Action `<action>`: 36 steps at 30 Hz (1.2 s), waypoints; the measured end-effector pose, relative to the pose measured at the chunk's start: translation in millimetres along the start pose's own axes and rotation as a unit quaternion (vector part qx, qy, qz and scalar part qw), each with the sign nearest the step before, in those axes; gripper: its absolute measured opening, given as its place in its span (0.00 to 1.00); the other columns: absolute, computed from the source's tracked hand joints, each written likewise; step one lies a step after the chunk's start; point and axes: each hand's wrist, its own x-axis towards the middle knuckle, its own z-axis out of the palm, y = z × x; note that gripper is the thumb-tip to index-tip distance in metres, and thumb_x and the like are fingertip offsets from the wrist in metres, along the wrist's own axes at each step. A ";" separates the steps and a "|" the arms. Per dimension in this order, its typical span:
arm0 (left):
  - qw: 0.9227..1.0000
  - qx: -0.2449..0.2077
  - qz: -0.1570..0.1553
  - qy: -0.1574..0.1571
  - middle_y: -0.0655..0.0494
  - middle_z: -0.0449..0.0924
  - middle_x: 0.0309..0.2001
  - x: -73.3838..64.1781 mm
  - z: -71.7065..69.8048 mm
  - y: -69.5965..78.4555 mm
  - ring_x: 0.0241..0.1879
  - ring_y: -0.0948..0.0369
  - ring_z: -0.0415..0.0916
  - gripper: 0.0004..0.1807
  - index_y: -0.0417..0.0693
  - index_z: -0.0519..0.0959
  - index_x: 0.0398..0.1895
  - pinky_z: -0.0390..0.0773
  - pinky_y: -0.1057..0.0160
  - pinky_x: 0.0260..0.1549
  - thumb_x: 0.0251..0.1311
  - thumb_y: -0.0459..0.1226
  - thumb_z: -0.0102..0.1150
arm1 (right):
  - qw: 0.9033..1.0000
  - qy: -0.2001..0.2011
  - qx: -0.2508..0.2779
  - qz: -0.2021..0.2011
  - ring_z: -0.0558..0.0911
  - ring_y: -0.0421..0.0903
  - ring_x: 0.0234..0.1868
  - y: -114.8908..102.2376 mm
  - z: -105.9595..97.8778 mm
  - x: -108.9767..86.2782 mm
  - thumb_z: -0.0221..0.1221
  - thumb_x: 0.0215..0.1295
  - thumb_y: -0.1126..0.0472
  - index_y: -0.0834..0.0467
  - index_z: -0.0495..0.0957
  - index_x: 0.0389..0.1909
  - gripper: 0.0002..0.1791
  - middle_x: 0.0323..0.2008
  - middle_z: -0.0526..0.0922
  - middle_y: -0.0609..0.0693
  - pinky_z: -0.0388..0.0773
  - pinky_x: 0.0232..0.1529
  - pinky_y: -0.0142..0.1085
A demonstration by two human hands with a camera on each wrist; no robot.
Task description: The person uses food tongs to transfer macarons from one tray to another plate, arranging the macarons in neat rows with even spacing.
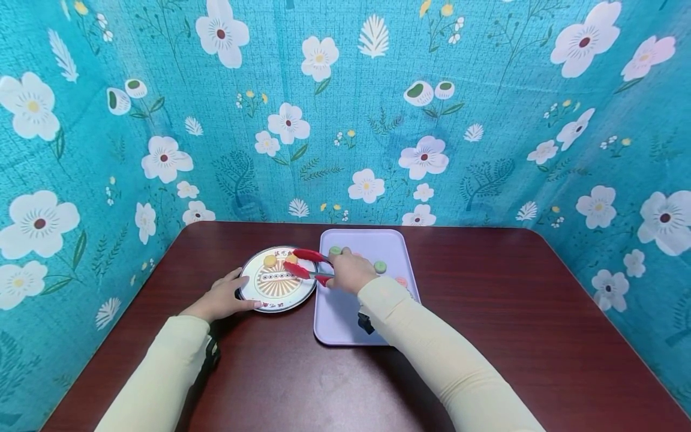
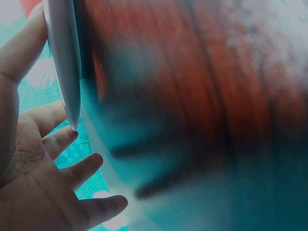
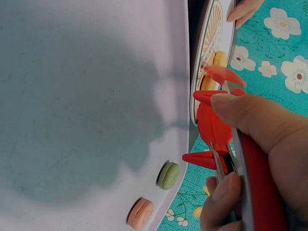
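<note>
My right hand (image 1: 351, 271) grips a pair of red-tipped tongs (image 3: 260, 183), reaching left from above the tray. The tong tips lie over the plate (image 1: 259, 288), on either side of a yellow macaron (image 3: 208, 83). Beside it on the plate sits another yellow macaron (image 1: 270, 261). My left hand (image 1: 222, 295) rests at the plate's left rim, thumb and fingers spread along the edge. Seen from the left wrist, the fingers of that hand (image 2: 43, 159) are mostly straight, with the plate's edge (image 2: 65, 72) between thumb and fingertips.
A lilac tray (image 1: 340, 327) lies right of the plate. On it are green macarons (image 1: 380, 267) and pink macarons (image 1: 402, 281), partly hidden by my right hand and arm. The dark wooden table (image 1: 486, 288) ends at a blue flowered cloth (image 1: 345, 150) behind.
</note>
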 end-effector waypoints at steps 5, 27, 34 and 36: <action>1.000 0.004 0.000 0.000 0.31 0.45 0.72 -0.4 -0.8 0.0 0.68 0.32 0.46 0.55 0.32 0.58 0.71 0.64 0.33 0.57 0.49 0.59 0.67 | 1.000 0.003 0.003 -0.002 0.76 0.47 0.37 1.0 -0.8 -1.6 0.67 0.57 0.46 0.52 0.73 0.61 0.31 0.48 0.75 0.56 0.80 0.39 0.43; 1.000 -0.011 -0.008 -0.002 0.33 0.45 0.73 1.6 1.2 -2.1 0.68 0.34 0.45 0.56 0.34 0.57 0.72 0.69 0.35 0.55 0.48 0.59 0.68 | 1.000 0.013 0.019 0.000 0.76 0.48 0.30 4.0 -7.8 -9.2 0.69 0.54 0.45 0.49 0.68 0.68 0.40 0.46 0.74 0.56 0.78 0.32 0.42; 1.000 -0.012 -0.007 -0.002 0.32 0.45 0.72 0.8 1.7 -2.3 0.67 0.33 0.46 0.58 0.33 0.56 0.71 0.71 0.36 0.53 0.46 0.61 0.67 | 1.000 0.017 0.025 0.001 0.77 0.48 0.29 5.4 -10.0 -12.7 0.69 0.54 0.45 0.48 0.69 0.66 0.38 0.47 0.73 0.55 0.78 0.29 0.41; 1.000 -0.013 -0.008 -0.002 0.32 0.45 0.73 0.4 2.0 -1.7 0.67 0.33 0.46 0.57 0.33 0.56 0.71 0.72 0.37 0.53 0.47 0.60 0.68 | 0.999 0.019 0.026 0.001 0.77 0.48 0.29 5.7 -10.4 -13.4 0.69 0.54 0.45 0.48 0.68 0.66 0.39 0.46 0.73 0.55 0.77 0.29 0.41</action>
